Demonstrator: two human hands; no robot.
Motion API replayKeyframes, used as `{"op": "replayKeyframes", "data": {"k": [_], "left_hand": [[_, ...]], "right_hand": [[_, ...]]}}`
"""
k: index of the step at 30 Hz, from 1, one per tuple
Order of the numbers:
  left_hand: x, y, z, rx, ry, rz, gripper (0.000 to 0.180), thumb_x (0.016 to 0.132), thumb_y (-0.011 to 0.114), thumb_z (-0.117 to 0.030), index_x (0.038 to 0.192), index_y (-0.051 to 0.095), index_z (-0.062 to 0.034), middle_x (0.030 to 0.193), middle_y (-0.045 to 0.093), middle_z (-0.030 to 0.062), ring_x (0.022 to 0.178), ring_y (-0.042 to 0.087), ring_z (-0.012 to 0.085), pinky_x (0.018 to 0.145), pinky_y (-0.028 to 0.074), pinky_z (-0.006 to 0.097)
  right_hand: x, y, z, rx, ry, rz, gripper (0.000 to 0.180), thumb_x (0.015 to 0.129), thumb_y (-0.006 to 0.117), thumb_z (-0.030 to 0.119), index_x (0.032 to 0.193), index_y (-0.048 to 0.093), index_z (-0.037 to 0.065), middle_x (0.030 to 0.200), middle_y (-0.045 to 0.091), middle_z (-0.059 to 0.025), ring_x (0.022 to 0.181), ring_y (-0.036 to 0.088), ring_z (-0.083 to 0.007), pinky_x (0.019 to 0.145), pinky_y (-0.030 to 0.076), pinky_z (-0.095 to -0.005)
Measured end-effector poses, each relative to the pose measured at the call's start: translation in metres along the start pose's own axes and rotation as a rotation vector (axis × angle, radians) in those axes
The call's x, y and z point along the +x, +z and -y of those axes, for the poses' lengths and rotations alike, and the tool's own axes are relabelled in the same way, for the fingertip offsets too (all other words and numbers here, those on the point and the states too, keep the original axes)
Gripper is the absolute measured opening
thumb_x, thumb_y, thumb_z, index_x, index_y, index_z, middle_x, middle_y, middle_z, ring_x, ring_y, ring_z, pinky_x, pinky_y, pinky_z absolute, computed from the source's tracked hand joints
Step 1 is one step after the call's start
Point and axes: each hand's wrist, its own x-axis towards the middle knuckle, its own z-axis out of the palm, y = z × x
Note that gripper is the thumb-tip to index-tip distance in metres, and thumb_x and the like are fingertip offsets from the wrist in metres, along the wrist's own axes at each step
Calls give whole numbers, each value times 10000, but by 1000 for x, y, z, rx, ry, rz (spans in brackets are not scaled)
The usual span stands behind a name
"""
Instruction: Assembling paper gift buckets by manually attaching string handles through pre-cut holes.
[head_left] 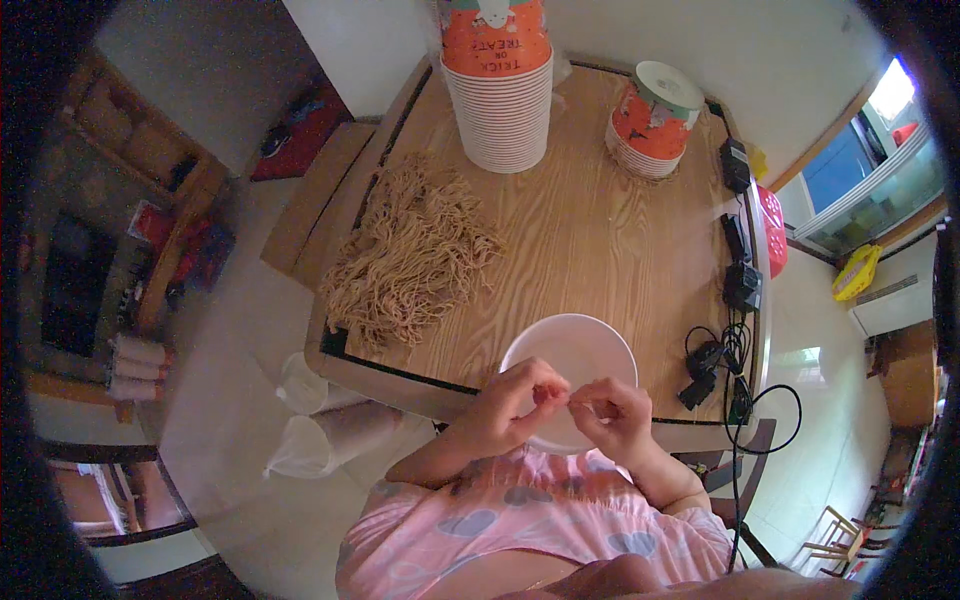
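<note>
Over the near edge of the table, a white round paper tub [572, 335] stands with its mouth facing up and its pale inside showing. My left hand [522, 400] is closed in a pinch above the tub's left side. Close to it, my right hand [612, 412] is pinched over the right side, the two sets of fingertips almost meeting. Whatever sits between the fingers is too small to make out. Left of the tub lies a loose heap of tan strings [415, 255], apart from both hands.
A tall stack of orange and white paper tubs [502, 110] stands at the back of the wooden table [570, 240]. Farther right is a shorter stack [650, 130]. Black adapters and cables [738, 340] line the right edge. White plastic bags [310, 445] lie on the floor at left.
</note>
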Motion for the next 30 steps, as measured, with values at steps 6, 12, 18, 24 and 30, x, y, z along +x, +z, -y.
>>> {"op": "replayKeyframes", "data": {"k": [6,12,18,24,30], "left_hand": [[4,-5,-1,217,334,-49,181,745,675,-14,914,628,-58,848,614,82,758,615,214,650,497,313],[1,-1,7,204,239,-113,125,744,681,-33,859,636,-48,820,611,79,734,610,209,636,486,304],[-2,-1,16,-86,6,-109,68,792,654,-66,811,602,-26,793,597,56,723,586,137,637,465,252],[-2,-3,14,-484,-207,14,77,856,578,-76,812,546,-21,791,530,23,687,527,83,620,446,225],[-1,-2,19,-437,-194,54,78,847,576,-86,818,538,-25,779,533,29,687,519,80,625,440,231]], "right_hand": [[3,-9,-4,493,373,125,87,822,632,46,883,571,34,828,562,18,700,492,-23,591,394,-168],[1,0,-6,437,257,27,82,823,630,49,882,576,33,810,601,-5,689,522,-29,569,422,-195],[5,6,-9,-165,-332,-105,137,727,659,-59,819,610,30,598,555,-20,458,480,-85,402,354,-228],[4,1,-8,-314,-399,-67,127,706,710,55,817,648,58,575,531,-43,435,491,-158,381,371,-290],[6,1,-8,-308,-428,-60,147,696,704,34,826,641,63,548,507,-31,422,483,-152,375,366,-295]]}}
